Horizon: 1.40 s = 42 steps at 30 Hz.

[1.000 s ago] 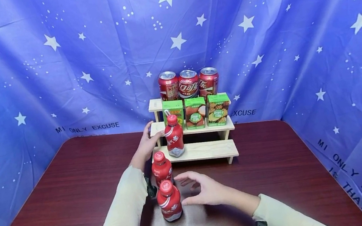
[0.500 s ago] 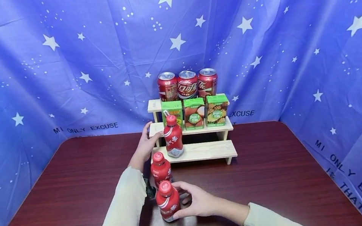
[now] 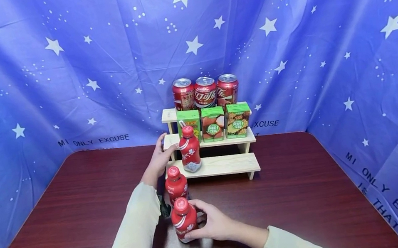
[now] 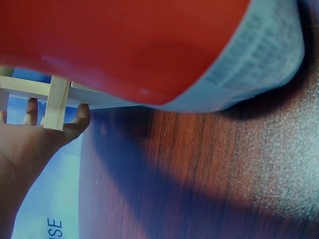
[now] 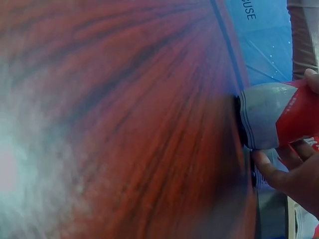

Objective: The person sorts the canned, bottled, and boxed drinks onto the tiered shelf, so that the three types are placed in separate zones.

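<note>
My right hand (image 3: 215,222) holds the nearest red plastic drink bottle (image 3: 184,222), thumb on its near side and fingers around the far side. That bottle stands upright on the table, its base low against the surface in the right wrist view. Right behind it stands a second red bottle (image 3: 176,187), partly covered. A third red bottle (image 3: 190,152) is upright on the lowest step of a three-tier wooden shelf (image 3: 232,164), at its left end. My left hand (image 3: 158,158) grips the shelf's left side; the left wrist view shows fingers around a wooden upright (image 4: 57,102).
Three green juice boxes (image 3: 214,125) line the middle step. Three red cola cans (image 3: 205,93) stand in a row on the top step. A blue star-printed cloth (image 3: 100,61) encloses the dark red wooden table (image 3: 291,195) at the back and sides.
My right hand has moved left and closed its fingers around the nearest bottle, which stays in place. The left hand keeps its grip on the shelf.
</note>
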### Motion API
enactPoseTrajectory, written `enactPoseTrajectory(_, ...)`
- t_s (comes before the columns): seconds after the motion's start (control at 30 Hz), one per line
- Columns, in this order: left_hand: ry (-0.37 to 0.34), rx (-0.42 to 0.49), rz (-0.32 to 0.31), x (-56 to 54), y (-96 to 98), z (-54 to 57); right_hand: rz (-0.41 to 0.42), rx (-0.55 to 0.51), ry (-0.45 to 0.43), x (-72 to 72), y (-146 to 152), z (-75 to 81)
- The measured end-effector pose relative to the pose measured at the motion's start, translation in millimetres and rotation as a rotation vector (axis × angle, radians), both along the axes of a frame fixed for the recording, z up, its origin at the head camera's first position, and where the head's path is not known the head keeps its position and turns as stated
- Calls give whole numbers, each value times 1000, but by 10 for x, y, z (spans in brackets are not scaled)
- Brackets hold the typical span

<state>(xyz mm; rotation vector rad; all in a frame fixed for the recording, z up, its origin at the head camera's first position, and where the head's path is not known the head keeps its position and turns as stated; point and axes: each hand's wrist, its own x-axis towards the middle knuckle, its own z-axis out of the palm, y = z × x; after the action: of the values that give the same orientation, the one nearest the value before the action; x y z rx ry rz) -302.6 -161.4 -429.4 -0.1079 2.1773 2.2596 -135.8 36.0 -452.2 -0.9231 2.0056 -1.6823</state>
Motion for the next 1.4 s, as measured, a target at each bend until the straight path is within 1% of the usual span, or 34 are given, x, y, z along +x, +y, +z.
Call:
enactPoseTrajectory(0.23, 8, -1, 0, -9, -10, -19, -27, -18, -20, 26, 1, -12)
enactPoseTrajectory(0.5, 9, 13, -5, -30, -14, -16, -74, 2, 44, 10, 52, -4)
enactPoseTrajectory(0.7, 22, 6, 1, -30, -15, -16, -96, -1, 87, -45, 107, 29)
enactPoseTrajectory(0.8, 18, 3, -1, -24, -16, -11, -128, 23, 113, -72, 149, 61)
enactPoseTrajectory(0.93, 3, -7, -6, -13, -19, -5, -180, 51, 125, -108, 212, 117)
enactPoseTrajectory(1.07, -1, -7, -9, -17, -22, -8, -212, 57, 123, -156, 262, 149)
enactPoseTrajectory(1.23, -1, -1, -21, -30, -22, -19, -252, 75, 128, -228, 332, 146)
enactPoseTrajectory(1.4, -5, -4, -17, -36, -34, -27, -287, 81, 137, -306, 395, 148)
